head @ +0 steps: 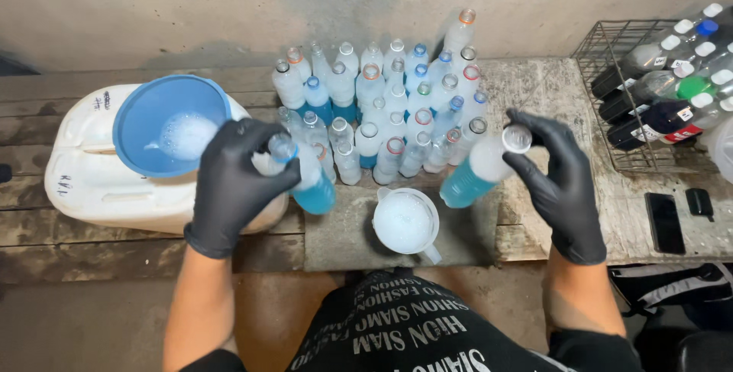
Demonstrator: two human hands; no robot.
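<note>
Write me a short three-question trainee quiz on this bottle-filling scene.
1. True or false: both hands wear black gloves.
2. Where does the blue funnel sit? A) in the white jerrycan B) in the wire basket C) on the floor
3. Fill in: the white jug between the hands holds ____ rather than clear liquid.

Key
1. True: the left hand and the right hand are each gloved in black, and each holds an uncapped bottle, left bottle, right bottle, partly filled with blue liquid.
2. A
3. Foam
</note>
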